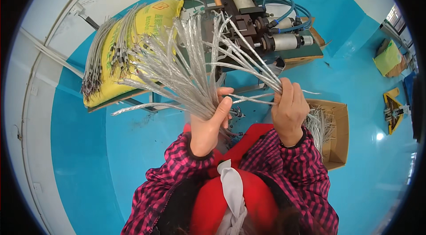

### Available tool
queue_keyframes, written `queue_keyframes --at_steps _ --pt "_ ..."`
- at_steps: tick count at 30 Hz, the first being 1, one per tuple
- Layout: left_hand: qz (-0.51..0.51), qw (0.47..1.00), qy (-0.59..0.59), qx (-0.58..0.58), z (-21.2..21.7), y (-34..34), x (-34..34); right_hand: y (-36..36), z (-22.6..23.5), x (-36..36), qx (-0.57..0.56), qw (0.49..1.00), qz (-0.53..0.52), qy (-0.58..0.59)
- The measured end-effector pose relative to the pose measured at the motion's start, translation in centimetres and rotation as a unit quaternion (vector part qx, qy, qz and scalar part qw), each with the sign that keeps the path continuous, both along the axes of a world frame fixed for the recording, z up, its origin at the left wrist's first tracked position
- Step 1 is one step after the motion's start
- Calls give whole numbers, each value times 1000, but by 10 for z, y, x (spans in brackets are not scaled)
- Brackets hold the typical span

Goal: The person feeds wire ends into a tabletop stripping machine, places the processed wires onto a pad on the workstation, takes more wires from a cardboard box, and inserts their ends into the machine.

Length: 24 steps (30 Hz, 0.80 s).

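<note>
My left hand (pixel 211 121) is closed round a thick bundle of silvery braided cables (pixel 188 70). Their upper ends fan out up and to the left, and darker ends hang below the fist. To the right of it, my right hand (pixel 289 110) grips a few silvery cables (pixel 253 66) of the same kind, which slant up and left across the front of the machine. Some of these cross close to the bundle; whether they are fully apart from it I cannot tell. The fingertips of my right hand are partly hidden.
A dark machine (pixel 242 24) with metal cylinders and blue air hoses (pixel 295 8) stands on a green-topped bench (pixel 306 52) ahead. On the left, a yellow sack (pixel 153 19) carries more cables (pixel 100 53). A cardboard box (pixel 339 128) of cables sits at right on the blue floor.
</note>
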<state>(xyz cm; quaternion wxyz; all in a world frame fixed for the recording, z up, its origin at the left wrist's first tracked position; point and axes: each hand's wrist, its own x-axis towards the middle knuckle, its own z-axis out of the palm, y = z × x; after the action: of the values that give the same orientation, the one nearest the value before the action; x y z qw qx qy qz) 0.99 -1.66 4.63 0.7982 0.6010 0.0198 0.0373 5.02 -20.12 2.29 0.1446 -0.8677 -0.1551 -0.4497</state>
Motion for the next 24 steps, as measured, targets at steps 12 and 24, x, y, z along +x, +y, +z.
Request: queue_keyframes --at_steps 12,24 --pt "-21 999 12 -33 -7 4 -2 -1 0 2 -58 998 -25 -2" --pt "-23 1000 15 -12 -9 6 -3 -1 0 2 -81 996 -37 13"
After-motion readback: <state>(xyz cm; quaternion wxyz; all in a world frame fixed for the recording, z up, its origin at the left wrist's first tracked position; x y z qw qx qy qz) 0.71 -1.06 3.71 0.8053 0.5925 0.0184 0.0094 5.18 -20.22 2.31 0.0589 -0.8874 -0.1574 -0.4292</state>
